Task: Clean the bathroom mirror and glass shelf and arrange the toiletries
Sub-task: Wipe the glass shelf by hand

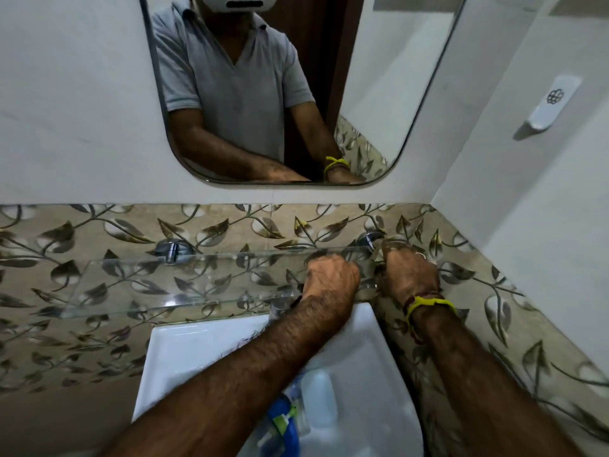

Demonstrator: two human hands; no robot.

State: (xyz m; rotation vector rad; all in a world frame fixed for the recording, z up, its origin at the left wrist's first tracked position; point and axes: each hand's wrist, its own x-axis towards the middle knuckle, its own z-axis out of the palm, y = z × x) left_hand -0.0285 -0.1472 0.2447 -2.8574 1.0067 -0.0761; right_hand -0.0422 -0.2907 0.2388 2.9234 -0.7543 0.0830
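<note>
Both hands sit at the right end of the glass shelf (171,282), which runs along the leaf-patterned wall under the mirror (296,94). The left hand (331,278) has its grip curled together over the shelf; what it holds, I cannot tell. The right hand (408,275), just to its right, is clamped on the shelf's end by the chrome bracket (370,240). Toiletries (296,413) lie in the white sink (184,351) nearer, below the forearms.

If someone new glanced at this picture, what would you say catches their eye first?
Probably the two hands, the left hand and the right hand with its yellow wrist thread, both at the right end of the clear glass shelf. Above hangs the rounded wall mirror, reflecting the person; below, blue-and-white toiletry bottles lie in the white ceramic sink.
</note>
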